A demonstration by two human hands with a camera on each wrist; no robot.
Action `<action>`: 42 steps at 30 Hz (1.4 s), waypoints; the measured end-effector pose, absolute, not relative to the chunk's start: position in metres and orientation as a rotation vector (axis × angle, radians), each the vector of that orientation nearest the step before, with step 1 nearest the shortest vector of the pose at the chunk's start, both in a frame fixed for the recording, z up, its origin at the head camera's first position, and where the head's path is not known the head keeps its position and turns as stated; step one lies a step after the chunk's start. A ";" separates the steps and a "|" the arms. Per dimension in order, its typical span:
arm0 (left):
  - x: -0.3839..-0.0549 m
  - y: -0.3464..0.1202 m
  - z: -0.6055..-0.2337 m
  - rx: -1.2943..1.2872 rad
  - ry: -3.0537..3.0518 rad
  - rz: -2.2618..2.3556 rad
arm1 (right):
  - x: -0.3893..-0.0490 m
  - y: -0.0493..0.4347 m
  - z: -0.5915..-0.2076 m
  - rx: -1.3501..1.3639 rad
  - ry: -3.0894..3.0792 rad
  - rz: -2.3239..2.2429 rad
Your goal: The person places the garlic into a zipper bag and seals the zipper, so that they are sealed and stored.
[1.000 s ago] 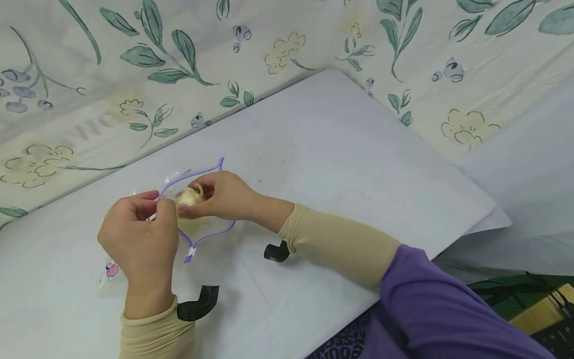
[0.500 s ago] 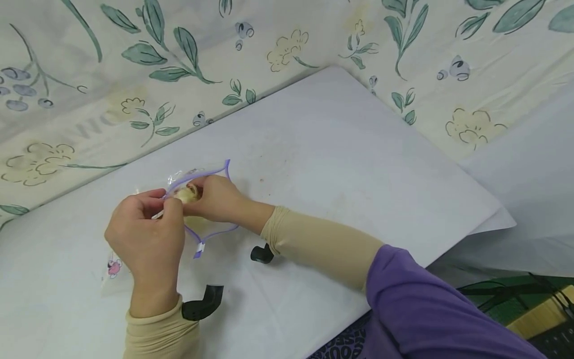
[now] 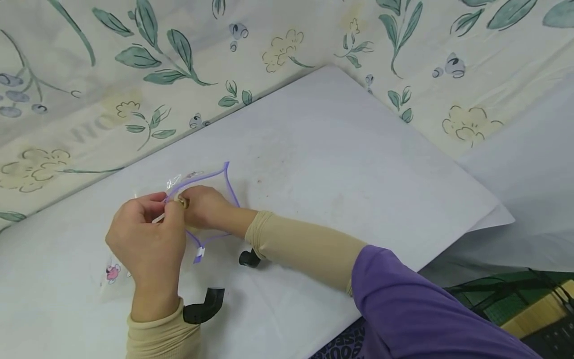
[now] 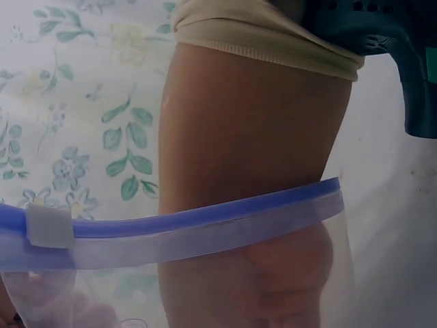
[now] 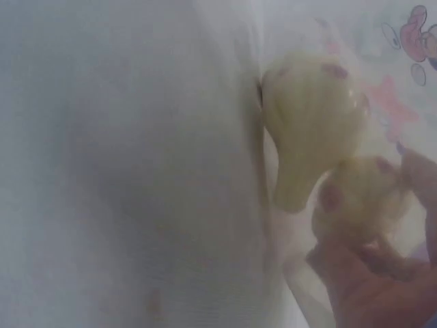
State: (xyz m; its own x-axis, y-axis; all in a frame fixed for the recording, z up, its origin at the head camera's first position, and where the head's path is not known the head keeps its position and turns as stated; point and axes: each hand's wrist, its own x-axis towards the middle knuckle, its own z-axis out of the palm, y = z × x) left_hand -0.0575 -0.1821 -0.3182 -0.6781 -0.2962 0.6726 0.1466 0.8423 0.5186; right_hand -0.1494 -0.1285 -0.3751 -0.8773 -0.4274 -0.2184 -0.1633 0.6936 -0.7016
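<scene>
A clear zip bag (image 3: 197, 178) with a purple zipper rim lies with its mouth spread. My left hand (image 3: 148, 239) pinches the near-left side of this rim between thumb and fingers. Through the mouth reaches my right hand (image 3: 204, 208), inside up to the wrist in the left wrist view, where the rim and its white slider (image 4: 49, 227) cross in front. Thumb and fingers of the right hand hold a garlic bulb (image 5: 358, 198), mostly hidden in the head view. Right beside it, a second garlic bulb (image 5: 314, 116) lies in the bag, seen through the plastic in the right wrist view.
The white-covered table (image 3: 341, 164) stretches right, with small specks near its middle. Behind stands a floral curtain (image 3: 278, 45). Black wrist mounts (image 3: 204, 306) stick out from both sleeves. A wooden box-like object (image 3: 538, 309) and cables are at the lower right.
My right hand has moved left and deeper into the bag with the garlic bulb, which is now largely out of sight in the head view. The left hand keeps its pinch, shifted slightly right.
</scene>
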 end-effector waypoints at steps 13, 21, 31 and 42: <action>-0.057 -0.179 -0.317 0.128 -2.195 -0.730 | -0.128 -0.083 -0.372 -0.604 2.388 -1.132; -0.059 -0.179 -0.314 0.089 -2.186 -0.698 | -0.127 0.005 -0.378 -0.748 2.248 -1.563; -0.033 -0.212 -0.298 0.409 -2.160 -0.659 | -0.166 0.006 -0.368 -1.022 2.739 -1.137; -0.010 -0.196 -0.266 0.348 -2.243 -1.019 | -0.170 0.002 -0.353 -1.756 2.837 -0.834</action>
